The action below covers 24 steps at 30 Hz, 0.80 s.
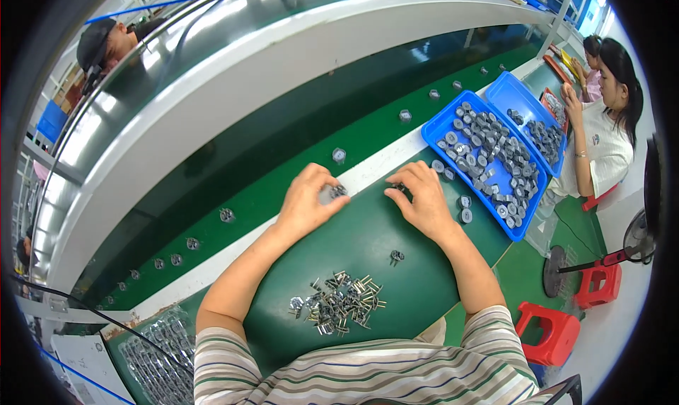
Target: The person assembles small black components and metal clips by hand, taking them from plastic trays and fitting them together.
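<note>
My left hand (305, 201) is closed around a small grey round part (335, 192) near the white edge of the green bench. To its right, my right hand (426, 201) pinches a small dark metal piece (399, 187), mostly hidden by the fingers. Between my forearms lies a pile of small metal parts with long pins (343, 304). One similar pinned part (397, 257) sits apart from the pile. Several loose grey round parts (465, 208) rest beside my right hand, next to a blue tray (520, 234) of such parts.
A green conveyor belt (265, 186) with spaced-out parts runs beyond the bench. Another blue tray (508, 87) overlaps the first. Clear plastic trays (159, 348) lie at lower left. Two co-workers sit at right, near red stools (548, 334) and a fan (639, 236); another person is across the line.
</note>
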Each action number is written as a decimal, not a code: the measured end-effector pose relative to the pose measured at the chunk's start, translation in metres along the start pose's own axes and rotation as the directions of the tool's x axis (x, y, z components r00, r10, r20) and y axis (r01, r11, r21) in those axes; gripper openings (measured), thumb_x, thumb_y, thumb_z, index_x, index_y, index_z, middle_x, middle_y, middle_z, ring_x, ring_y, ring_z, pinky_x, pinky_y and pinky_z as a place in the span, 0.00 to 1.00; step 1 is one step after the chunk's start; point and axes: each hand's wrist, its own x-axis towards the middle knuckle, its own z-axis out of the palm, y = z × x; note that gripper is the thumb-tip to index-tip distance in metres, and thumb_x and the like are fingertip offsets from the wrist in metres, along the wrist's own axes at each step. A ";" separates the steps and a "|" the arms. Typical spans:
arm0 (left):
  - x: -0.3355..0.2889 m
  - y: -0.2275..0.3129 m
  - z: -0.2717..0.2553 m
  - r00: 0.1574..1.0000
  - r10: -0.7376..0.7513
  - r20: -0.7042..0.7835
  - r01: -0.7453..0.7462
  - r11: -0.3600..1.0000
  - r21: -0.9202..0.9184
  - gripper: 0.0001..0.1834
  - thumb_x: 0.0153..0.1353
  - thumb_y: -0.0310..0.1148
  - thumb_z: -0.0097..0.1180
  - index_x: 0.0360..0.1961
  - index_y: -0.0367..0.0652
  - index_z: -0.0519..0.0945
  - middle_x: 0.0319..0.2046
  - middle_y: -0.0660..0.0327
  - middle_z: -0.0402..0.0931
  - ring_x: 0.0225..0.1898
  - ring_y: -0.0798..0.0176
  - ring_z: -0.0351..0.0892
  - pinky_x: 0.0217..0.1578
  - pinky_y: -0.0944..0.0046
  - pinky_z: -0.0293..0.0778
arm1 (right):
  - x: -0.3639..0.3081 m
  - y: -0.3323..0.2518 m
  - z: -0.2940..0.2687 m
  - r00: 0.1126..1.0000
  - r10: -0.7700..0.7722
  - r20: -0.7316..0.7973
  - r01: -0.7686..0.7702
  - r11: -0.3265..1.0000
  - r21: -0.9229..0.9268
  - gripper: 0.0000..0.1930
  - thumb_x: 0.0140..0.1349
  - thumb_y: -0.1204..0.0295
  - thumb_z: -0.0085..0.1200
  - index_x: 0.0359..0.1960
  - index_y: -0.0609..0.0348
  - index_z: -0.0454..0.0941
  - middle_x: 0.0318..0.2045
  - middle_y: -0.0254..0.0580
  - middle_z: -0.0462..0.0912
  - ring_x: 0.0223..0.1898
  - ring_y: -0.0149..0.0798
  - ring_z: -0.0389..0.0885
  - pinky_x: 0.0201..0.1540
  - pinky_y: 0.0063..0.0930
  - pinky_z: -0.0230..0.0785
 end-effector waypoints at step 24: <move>0.003 0.033 0.022 0.978 0.113 0.173 -0.156 0.952 0.262 0.16 0.51 0.38 0.76 0.39 0.46 0.87 0.44 0.63 0.78 0.54 0.57 0.74 0.52 0.52 0.60 | -0.009 0.012 0.004 0.996 -0.047 0.071 0.046 0.999 0.007 0.09 0.54 0.75 0.72 0.33 0.60 0.84 0.37 0.38 0.79 0.41 0.44 0.79 0.41 0.40 0.76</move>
